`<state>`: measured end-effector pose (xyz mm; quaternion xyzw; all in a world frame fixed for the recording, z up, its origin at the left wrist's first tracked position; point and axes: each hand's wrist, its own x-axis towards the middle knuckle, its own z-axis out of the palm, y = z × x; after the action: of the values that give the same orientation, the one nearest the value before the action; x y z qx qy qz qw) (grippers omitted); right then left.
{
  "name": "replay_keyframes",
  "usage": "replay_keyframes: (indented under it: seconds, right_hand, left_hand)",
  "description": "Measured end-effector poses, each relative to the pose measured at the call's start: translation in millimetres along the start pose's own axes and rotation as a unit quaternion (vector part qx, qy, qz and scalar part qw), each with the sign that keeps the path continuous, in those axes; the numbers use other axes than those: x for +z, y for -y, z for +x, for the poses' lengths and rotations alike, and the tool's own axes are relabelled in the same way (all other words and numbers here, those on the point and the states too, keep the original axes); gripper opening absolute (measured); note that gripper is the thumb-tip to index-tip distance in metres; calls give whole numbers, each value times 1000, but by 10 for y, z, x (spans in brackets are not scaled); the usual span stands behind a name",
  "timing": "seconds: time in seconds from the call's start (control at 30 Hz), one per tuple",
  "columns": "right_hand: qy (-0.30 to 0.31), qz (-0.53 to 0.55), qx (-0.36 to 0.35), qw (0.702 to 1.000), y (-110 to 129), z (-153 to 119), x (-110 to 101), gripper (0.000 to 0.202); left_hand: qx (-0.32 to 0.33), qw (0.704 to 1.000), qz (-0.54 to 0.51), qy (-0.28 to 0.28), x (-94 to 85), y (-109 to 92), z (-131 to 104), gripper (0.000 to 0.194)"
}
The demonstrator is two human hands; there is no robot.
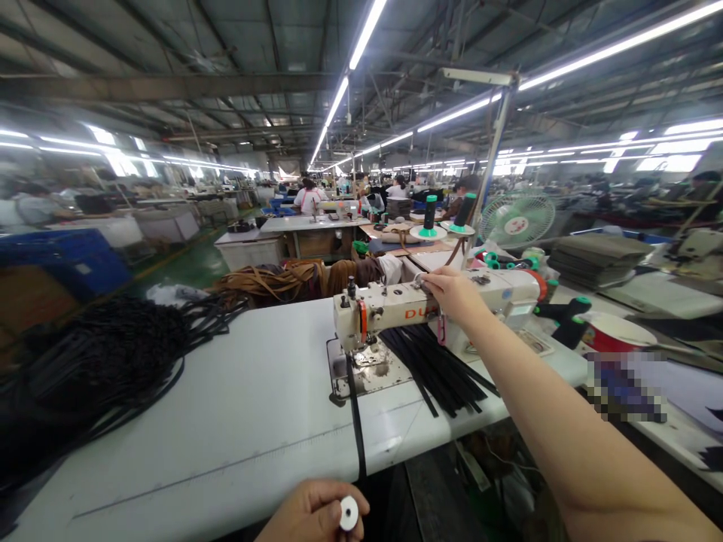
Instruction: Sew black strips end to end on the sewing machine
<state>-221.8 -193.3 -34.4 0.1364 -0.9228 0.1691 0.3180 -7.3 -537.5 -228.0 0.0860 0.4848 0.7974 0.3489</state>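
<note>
At the front edge of the table, my left hand (pixel 319 512) pinches a small white sewing bobbin (pixel 349 513), its round end with a dark centre hole facing me. My right hand (pixel 449 292) reaches over to the top of the sewing machine (pixel 389 309), fingers pressed together at a small fitting there; what they grip is too small to make out. A black strap (pixel 354 421) runs from under the presser foot down over the table edge. Several black strips (pixel 440 376) lie fanned out beneath the machine arm.
A heap of black straps (pixel 107 354) covers the table's left side. Behind the machine are brown straps (pixel 271 280), thread cones (pixel 430 214) on a stand and a green fan (pixel 517 224). Stacked fabric (pixel 599 260) sits to the right. Other people work farther back.
</note>
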Motion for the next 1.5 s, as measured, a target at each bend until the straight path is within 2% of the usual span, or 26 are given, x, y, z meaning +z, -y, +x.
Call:
replay_keyframes:
  seconds: [0.13, 0.27, 0.37, 0.43, 0.47, 0.5, 0.6, 0.67, 0.77, 0.83, 0.97, 1.1, 1.2, 1.3, 1.5]
  right_hand:
    - [31, -30, -13, 999, 83, -45, -77, 36]
    - [27, -45, -2, 999, 182, -93, -198, 31]
    - [-37, -59, 69, 995, 165, -274, -319, 34]
    - [-76, -64, 160, 982, 109, -480, -388, 38]
    - [-68, -53, 211, 974, 79, -595, -409, 39]
    - [-28, -11, 282, 959, 53, -706, -421, 37]
    - [62, 77, 308, 946, 5, -942, -411, 35]
    - [69, 101, 296, 947, -35, -973, -416, 38]
    - [51, 70, 313, 946, -175, -840, -521, 39]
    - [47, 8, 328, 943, -291, -683, -643, 35]
    - [72, -122, 313, 939, -378, -345, -826, 23]
    - [142, -206, 272, 929, -277, -90, -825, 16]
    - [166, -256, 264, 915, -177, 24, -788, 23]
    - [167, -293, 259, 905, -71, 86, -771, 32]
    - [188, -318, 220, 903, 88, 155, -778, 31]
  left_hand:
    - [-20, 999, -29, -40, 75, 25, 82, 50]
    - [-34, 996, -79, -39, 79, 87, 157, 63]
    - [-38, 996, -76, -30, 51, 98, 166, 58]
    - [-37, 997, -57, -31, 44, 73, 158, 53]
    - [-34, 998, -47, -35, 47, 53, 156, 52]
    - [-33, 998, -37, -35, 54, 29, 157, 52]
    - [-44, 999, -2, -8, 91, -64, 194, 55]
    - [-64, 997, 30, 19, 118, -151, 246, 55]
    - [-77, 994, 70, 44, 132, -324, 376, 51]
    - [-58, 995, 67, 46, 107, -449, 495, 49]
    - [8, 1000, 17, -16, -46, -613, 732, 44]
    - [70, 995, -63, -38, -248, -605, 836, 40]
    - [98, 991, -80, -49, -333, -565, 828, 41]
    - [97, 992, -66, -41, -343, -548, 802, 43]
    - [101, 991, -77, -52, -316, -546, 789, 45]
